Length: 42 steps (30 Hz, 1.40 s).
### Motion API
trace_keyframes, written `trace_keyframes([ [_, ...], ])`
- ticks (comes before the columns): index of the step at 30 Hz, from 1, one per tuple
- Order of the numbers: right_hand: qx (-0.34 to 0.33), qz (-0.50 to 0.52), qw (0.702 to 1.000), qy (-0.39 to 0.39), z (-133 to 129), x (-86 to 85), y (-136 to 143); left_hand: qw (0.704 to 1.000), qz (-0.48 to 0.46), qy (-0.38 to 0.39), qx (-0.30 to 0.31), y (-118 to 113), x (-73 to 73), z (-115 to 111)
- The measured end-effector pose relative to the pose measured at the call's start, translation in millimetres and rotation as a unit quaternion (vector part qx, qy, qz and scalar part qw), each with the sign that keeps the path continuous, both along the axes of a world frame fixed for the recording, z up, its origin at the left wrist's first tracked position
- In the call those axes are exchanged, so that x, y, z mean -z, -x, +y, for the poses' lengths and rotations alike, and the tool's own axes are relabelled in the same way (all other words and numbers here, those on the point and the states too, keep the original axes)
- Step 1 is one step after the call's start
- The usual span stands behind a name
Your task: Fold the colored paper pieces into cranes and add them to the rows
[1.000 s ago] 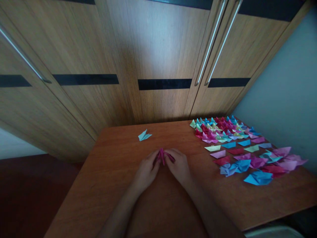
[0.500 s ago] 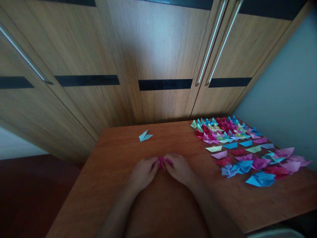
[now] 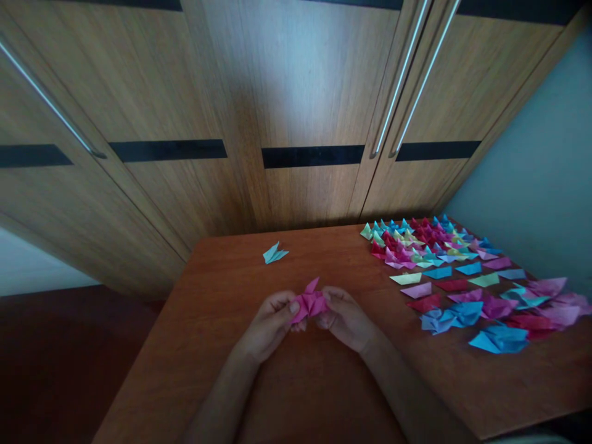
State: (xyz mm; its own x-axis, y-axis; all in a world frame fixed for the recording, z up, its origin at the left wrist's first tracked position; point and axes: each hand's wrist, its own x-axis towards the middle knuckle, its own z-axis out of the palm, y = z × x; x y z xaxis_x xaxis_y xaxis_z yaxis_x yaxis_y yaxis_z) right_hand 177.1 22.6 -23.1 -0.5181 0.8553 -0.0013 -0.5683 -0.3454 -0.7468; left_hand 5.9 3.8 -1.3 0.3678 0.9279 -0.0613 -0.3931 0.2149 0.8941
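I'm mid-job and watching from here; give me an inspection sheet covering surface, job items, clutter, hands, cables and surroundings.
Surface: brown wooden table, bare in front of the hands.
Job items: one pink folded paper, with a point sticking up.
Clutter: a pale blue folded paper lies alone beyond the hands; at right, rows of small folded pieces, flat folded strips and a looser group of larger folded pieces.
Hands: left hand and right hand grip opposite sides of the pink paper.
Cables: nothing seen.
Surroundings: wood-grain cabinet doors behind; plain wall at right.
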Motion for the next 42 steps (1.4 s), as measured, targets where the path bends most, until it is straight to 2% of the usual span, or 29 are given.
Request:
trace_keyframes([
  [7, -0.017, 0.056, 0.997, 0.043, -2.0, -3.4, 1.9, 0.998, -0.05, 0.023, 0.004, -3.6, 2.0, -3.2],
  [18, -0.021, 0.11, 0.993, 0.028, -3.6, 4.2, 3.5, 0.996, -0.085, 0.018, -0.008, -5.0, 5.2, -5.5],
  [22, -0.005, 0.128, 0.991, 0.045, -4.2, 2.8, 4.3, 0.994, -0.112, 0.012, -0.012, -5.1, 5.9, -5.6],
  [26, 0.009, 0.14, 0.99, 0.029, -4.8, 0.0, 5.2, 0.993, -0.116, -0.008, 0.006, -5.5, 7.8, -7.1],
  [34, 0.072, 0.143, 0.985, 0.061, 1.1, -3.6, 2.7, 0.989, -0.149, -0.006, 0.004, -7.0, 5.1, -4.9],
  [38, 0.07, 0.143, 0.986, 0.047, 1.2, -3.3, 2.1, 0.988, -0.151, -0.013, 0.0, -8.1, 4.9, -6.2],
  [42, 0.066, 0.145, 0.985, 0.067, 1.3, -5.7, 3.1, 0.986, -0.167, -0.013, -0.027, -9.7, 4.9, -5.7],
])
